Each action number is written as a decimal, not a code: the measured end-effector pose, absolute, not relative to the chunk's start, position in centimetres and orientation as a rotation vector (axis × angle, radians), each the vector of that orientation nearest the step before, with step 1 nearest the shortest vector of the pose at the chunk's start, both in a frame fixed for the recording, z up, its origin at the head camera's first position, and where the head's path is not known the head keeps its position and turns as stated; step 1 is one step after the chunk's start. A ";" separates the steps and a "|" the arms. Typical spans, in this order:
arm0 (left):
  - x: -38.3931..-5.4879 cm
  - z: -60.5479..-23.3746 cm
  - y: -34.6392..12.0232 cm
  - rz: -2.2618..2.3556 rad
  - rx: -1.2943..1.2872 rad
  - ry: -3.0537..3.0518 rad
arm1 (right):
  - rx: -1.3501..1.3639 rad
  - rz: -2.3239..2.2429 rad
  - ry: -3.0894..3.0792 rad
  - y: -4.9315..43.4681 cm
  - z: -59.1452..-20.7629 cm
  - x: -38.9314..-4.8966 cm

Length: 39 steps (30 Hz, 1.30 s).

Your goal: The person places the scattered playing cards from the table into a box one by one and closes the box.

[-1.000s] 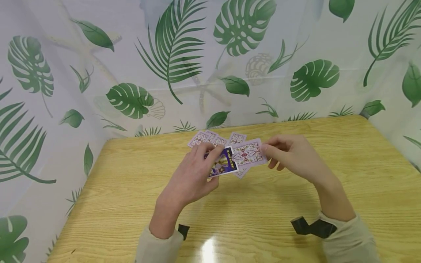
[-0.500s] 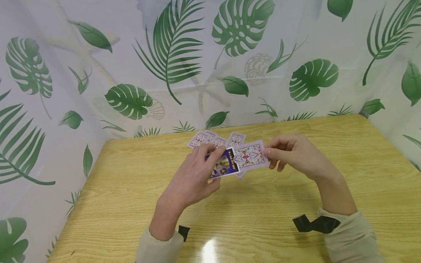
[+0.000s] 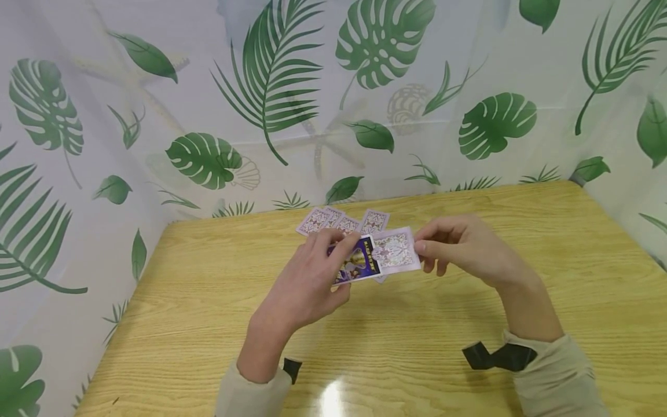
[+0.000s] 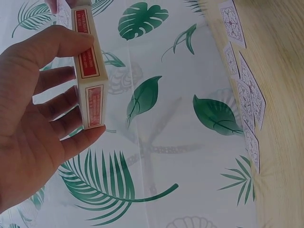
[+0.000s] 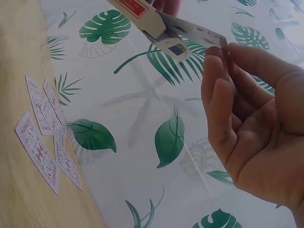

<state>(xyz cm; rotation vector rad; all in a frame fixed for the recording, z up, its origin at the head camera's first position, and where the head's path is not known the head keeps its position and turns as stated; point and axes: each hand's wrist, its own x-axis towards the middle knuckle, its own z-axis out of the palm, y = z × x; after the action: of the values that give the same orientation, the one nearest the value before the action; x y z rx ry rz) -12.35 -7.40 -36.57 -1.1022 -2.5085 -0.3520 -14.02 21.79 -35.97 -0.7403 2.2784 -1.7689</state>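
Observation:
In the head view my left hand [image 3: 307,278] grips a purple-faced playing card box [image 3: 358,260] above the table. The left wrist view shows the box's narrow side with a red label [image 4: 88,61], thumb on one side and fingers on the other. My right hand [image 3: 464,249] pinches the outer end of a patterned playing card [image 3: 396,250], whose other end is inside the box's right end. In the right wrist view the box's flap [image 5: 171,46] hangs open below the card. How many cards the fingers hold I cannot tell.
Several playing cards [image 3: 315,221] lie patterned side up at the back of the wooden table [image 3: 208,324], some overlapping. The left hand and box partly hide them in the head view. Behind the table hangs a white cloth [image 3: 312,116] printed with green leaves.
Over the last half second the right hand has moved slightly left, and the card reaches further into the box. The left hand and the cards on the table have hardly moved.

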 end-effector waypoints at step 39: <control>-11.8 -37.7 -7.1 -0.322 -1.168 -2.455 | -0.645 -1.652 2.472 17.0 -37.9 -13.1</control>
<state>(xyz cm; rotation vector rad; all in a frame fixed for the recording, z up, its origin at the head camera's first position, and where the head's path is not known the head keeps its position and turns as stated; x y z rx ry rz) -11.83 -7.14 -37.71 -1.1681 -2.4549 -0.3222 -13.11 16.96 -37.94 -0.6449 2.4716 -1.6516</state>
